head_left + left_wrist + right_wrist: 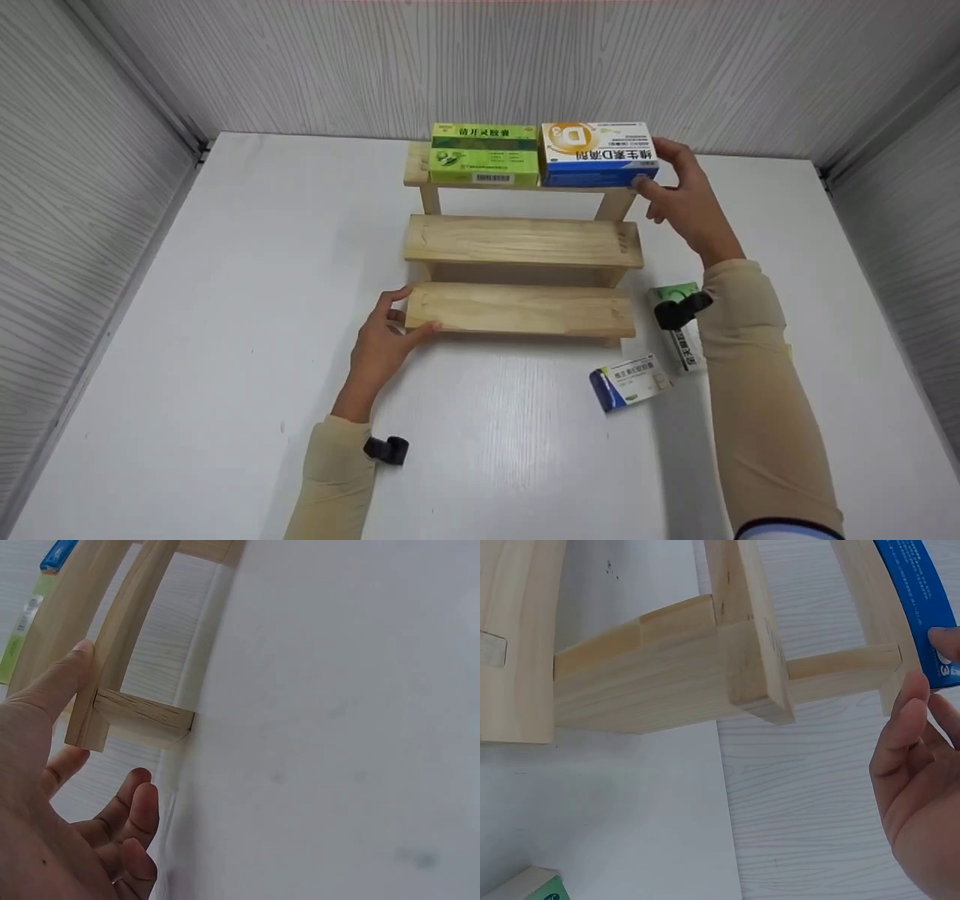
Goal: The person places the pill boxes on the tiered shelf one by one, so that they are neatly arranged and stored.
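A three-tier wooden step rack (521, 309) stands on the white table. On its top tier a green medicine box (485, 155) lies beside a white and blue vitamin D box (598, 154). My right hand (688, 204) grips the right end of the vitamin D box, thumb at the front and a finger behind. In the right wrist view the thumb presses the blue side of that box. My left hand (381, 351) pinches the left end of the lowest tier, its thumb on the front edge. The left wrist view shows the other fingers loosely curled beside the wood.
A small white and blue vitamin E box (631, 382) lies on the table at the rack's front right. Behind it a green and white box (684, 330) is partly hidden by the right wrist's camera. Pale wood-grain panels (525, 67) enclose the table's back and sides.
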Motion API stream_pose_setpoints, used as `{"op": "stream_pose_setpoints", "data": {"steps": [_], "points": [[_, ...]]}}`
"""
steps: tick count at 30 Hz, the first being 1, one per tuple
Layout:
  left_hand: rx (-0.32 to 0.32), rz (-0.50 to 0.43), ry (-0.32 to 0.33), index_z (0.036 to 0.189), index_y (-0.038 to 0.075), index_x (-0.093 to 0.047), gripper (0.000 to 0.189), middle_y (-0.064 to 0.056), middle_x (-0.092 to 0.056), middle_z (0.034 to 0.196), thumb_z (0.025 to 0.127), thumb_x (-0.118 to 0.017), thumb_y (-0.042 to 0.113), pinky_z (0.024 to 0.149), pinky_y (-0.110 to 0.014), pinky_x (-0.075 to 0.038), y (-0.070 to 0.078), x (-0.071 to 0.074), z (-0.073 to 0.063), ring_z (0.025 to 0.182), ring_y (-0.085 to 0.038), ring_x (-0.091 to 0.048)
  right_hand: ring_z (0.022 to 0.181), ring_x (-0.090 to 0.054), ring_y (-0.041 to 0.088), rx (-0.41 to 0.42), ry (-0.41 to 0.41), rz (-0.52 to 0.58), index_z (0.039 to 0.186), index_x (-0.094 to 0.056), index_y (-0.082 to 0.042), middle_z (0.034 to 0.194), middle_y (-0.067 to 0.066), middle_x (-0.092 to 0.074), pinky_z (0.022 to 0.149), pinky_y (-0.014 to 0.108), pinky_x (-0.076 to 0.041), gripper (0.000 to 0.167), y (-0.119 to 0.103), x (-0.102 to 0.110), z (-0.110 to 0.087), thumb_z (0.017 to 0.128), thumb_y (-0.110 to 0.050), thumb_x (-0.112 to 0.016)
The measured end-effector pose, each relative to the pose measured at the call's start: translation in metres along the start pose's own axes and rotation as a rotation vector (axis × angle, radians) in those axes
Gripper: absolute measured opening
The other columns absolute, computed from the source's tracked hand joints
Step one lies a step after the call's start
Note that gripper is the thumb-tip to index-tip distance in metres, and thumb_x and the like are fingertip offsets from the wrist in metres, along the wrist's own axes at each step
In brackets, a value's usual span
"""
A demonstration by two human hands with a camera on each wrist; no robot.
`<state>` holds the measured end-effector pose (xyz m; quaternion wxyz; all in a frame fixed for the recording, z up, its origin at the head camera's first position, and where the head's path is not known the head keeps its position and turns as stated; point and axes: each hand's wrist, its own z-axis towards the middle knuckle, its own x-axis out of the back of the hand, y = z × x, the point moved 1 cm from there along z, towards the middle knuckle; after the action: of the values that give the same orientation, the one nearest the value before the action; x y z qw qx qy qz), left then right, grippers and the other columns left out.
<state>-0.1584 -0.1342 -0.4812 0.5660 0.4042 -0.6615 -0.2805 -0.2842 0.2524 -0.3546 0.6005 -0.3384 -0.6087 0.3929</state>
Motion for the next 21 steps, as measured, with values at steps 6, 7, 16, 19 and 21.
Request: {"op": "stream_pose_setpoints", "data": {"steps": [6,7,16,19,21], "points": [[-0.003,-0.009,0.005,0.141,0.031,-0.045,0.078,-0.009,-0.057,0.112,0.074,-0.077,0.057,0.072,-0.03,-0.041,-0.001,0.001,-0.001,0.093,-0.021,-0.053,0.067,-0.054,0.008,0.025,0.02,0.004,0.148,-0.032,-0.024,0.153,0.001,-0.034,0.06,0.019,-0.045,0.059,0.001,0.008,-0.007,0.095,-0.023,-0.059],[-0.004,-0.007,0.005,0.141,0.031,-0.045,0.079,-0.009,-0.057,0.111,0.074,-0.077,0.057,0.072,-0.03,-0.041,-0.001,0.0,-0.001,0.093,-0.022,-0.053,0.066,-0.053,0.008,0.027,0.026,0.011,0.148,-0.033,-0.023,0.153,0.002,-0.035,0.06,0.019,-0.045,0.059,0.002,0.011,-0.01,0.095,-0.022,-0.059],[-0.021,0.004,0.014,0.142,0.029,-0.044,0.08,-0.01,-0.057,0.11,0.075,-0.076,0.057,0.071,-0.03,-0.041,-0.001,0.0,-0.001,0.089,-0.022,-0.052,0.069,-0.056,0.007,0.052,0.049,-0.002,0.149,-0.031,-0.023,0.151,0.005,-0.036,0.062,0.016,-0.048,0.063,0.006,0.034,-0.034,0.094,-0.021,-0.062],[-0.024,0.003,0.011,0.142,0.029,-0.043,0.081,-0.01,-0.057,0.11,0.074,-0.076,0.058,0.071,-0.03,-0.041,-0.002,-0.001,0.0,0.09,-0.022,-0.052,0.078,-0.06,0.004,0.071,0.038,-0.013,0.15,-0.029,-0.022,0.151,0.006,-0.035,0.062,0.015,-0.048,0.066,0.01,0.04,-0.044,0.094,-0.022,-0.063],[-0.022,0.005,0.008,0.142,0.029,-0.043,0.081,-0.009,-0.057,0.111,0.074,-0.076,0.059,0.07,-0.03,-0.041,-0.003,-0.001,0.0,0.09,-0.022,-0.052,0.085,-0.061,0.002,0.078,0.036,-0.035,0.15,-0.028,-0.021,0.151,0.006,-0.034,0.064,0.015,-0.048,0.068,0.013,0.044,-0.05,0.093,-0.023,-0.065]]}}
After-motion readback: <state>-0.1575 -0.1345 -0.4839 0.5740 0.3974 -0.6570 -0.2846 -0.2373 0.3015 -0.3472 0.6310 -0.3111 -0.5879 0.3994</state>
